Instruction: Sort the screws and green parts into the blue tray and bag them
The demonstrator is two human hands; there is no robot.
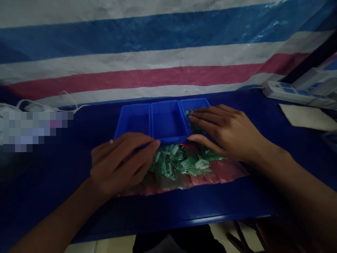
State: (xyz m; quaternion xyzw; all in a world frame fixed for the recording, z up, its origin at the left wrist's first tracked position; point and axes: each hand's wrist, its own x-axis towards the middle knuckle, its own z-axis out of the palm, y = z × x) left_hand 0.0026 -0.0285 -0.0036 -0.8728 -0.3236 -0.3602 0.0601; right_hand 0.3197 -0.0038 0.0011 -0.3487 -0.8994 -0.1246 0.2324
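Observation:
Three blue plastic bins, a left bin [135,117], a middle bin [168,117] and a right bin [195,102], stand side by side. My left hand [122,161] bends over the front of the left and middle bins, its fingers together and their tips at the front edge. Over the right bin, my right hand [223,130] has its fingers stretched inside and its thumb apart near the front rim. Small greenish pieces show under those fingertips. Before the bins lies a red-edged clear plastic bag [205,181], holding green packets [171,163] with small white parts.
The blue table [168,207] ends at a front edge close to me. White cables [72,102] lie at left beside a blurred-out patch. At right are a white power strip [284,88] and a beige sheet [308,116]. A striped tarpaulin [158,77] hangs behind.

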